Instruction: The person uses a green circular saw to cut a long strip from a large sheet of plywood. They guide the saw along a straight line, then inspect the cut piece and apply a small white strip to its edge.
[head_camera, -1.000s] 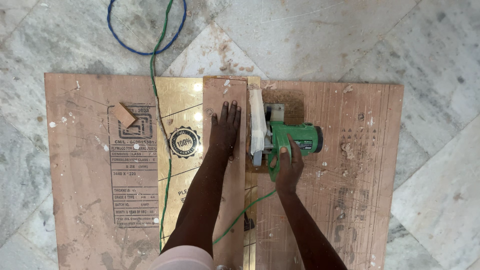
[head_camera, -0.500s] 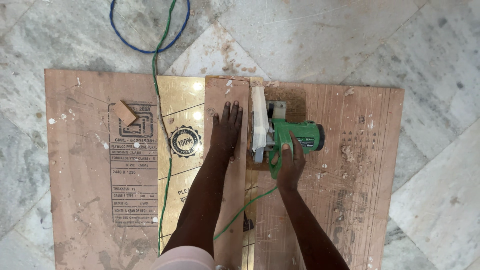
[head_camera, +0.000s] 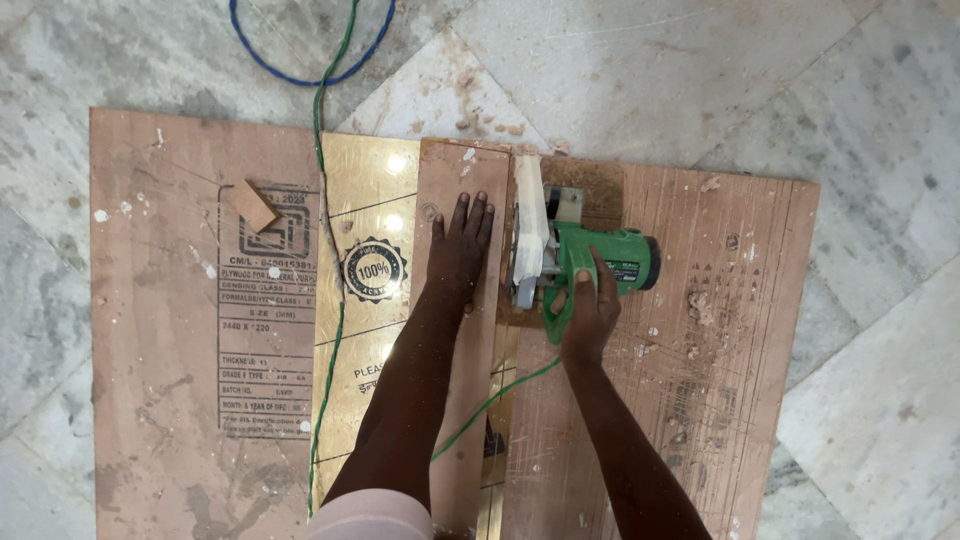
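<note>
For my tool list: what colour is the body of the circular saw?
Green, with a white blade guard; the circular saw shows best in the head view.

Left hand lies flat on the narrow wooden strip, right hand grips the green saw just beside it; only a thin gap between the two, filled by the saw's white guard. Green cord runs lengthwise over the glossy gold sheet left of the strip, and a second green cord crosses between the forearms. Small wooden block sits on the left plywood board; rest of that board is open. Right board beyond the saw is open, only sawdust. Blue cable loop on the marble floor ahead of the boards.
</note>
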